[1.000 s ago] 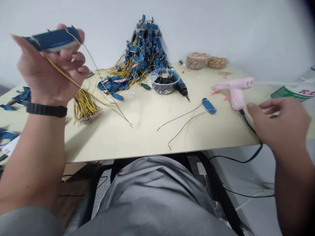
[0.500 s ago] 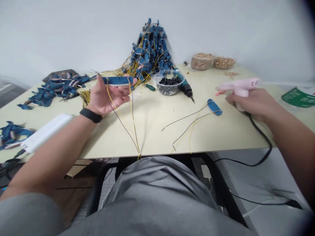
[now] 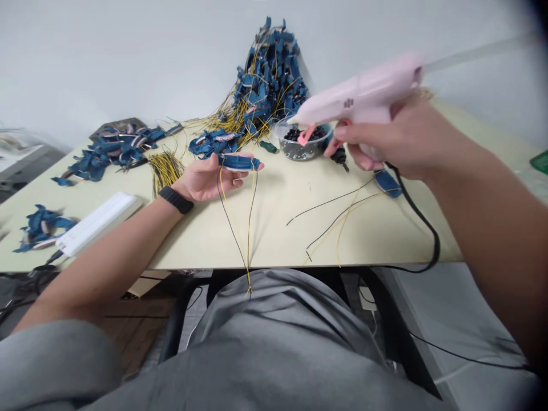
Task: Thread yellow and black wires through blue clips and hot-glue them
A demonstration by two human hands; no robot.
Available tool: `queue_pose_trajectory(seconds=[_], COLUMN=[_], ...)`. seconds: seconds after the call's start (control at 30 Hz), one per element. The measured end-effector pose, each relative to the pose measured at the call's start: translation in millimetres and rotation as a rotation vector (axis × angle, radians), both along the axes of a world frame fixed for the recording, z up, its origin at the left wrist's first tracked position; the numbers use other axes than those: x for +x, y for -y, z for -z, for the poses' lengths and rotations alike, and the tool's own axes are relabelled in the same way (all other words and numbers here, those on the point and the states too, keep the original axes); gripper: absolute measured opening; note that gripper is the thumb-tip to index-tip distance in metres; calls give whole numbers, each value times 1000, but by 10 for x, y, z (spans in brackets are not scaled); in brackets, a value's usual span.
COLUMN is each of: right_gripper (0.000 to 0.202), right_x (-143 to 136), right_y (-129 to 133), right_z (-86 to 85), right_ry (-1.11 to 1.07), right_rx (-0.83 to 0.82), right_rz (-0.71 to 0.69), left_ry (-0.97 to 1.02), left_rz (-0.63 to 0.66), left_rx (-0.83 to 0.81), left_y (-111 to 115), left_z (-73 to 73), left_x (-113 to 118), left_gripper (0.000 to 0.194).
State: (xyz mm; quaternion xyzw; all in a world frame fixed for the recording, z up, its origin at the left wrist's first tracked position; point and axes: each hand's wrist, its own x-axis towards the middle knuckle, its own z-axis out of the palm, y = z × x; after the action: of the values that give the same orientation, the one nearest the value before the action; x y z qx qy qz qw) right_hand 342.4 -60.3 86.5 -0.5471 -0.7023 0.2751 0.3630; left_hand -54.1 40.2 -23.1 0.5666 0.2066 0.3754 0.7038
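My left hand [image 3: 214, 178] holds a curved blue piece [image 3: 238, 162] with a pale edge between thumb and fingers, above the table. Yellow and black wires [image 3: 249, 228] hang from both ends of it and meet near the table's front edge. A pink glue gun [image 3: 359, 91] is in my right hand [image 3: 398, 134], its fingers wrapped round the handle and its nozzle pointing left toward the blue piece, apart from it. Below the right hand a second blue piece [image 3: 387, 184] with yellow and black wires lies on the table, partly covered by the gun's black cord [image 3: 428, 228].
A clear tub of small black parts [image 3: 299, 147] stands mid-table, beside a partly hidden power screwdriver [image 3: 340, 158]. Behind rises a tall heap of wired blue pieces [image 3: 272, 74]. More blue pieces [image 3: 107, 151], a wire bundle [image 3: 165, 171] and a white box [image 3: 98, 222] lie left.
My right hand has lifted the glue gun up and to the left, turning its nozzle toward the held piece. My left hand appears slightly lower and further right, as the whole view shifted.
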Motion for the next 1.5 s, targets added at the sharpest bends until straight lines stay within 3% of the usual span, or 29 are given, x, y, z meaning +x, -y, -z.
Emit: queue_pose_trajectory(seconds=[0.1,0.2,0.37,0.47,0.6,0.87,1.13,1.27,1.5], right_gripper=[5,10,10,8,20,13,30,31,27], right_x=[-181,-263,-278,-306,-364,-389,-421,-408,-405], right_y=[-73,-106,-90,-50,-13,-80,-66,-72,-101], right_z=[28,123,251,252,232,326,332,344,366], right_ry=[-149,-138,-46,-17,66,19,8,8,41], right_rx=[-48,-73,-84,-99,-121,-62,-40,-14,-12], right_rz=[-197,-245,-236,-248,-184,-162,-138,-157,-141], left_ry=[-31,-51,-77,-77,-108,-88,-69,-68,-86], left_rz=[20,67,77,69,77,97,68,63,58], left_rx=[-3,-17,1,9,-26,-89,-117,-130,-115], left_y=[-3,-17,-10,5,-26,-11,136,165,155], left_z=[19,44,62,50,59,35,-65,-85,-86], left_x=[-15,-25,9,37,41,27,101,154,112], left_gripper=[92,91,90,83,91,94,89,84,92])
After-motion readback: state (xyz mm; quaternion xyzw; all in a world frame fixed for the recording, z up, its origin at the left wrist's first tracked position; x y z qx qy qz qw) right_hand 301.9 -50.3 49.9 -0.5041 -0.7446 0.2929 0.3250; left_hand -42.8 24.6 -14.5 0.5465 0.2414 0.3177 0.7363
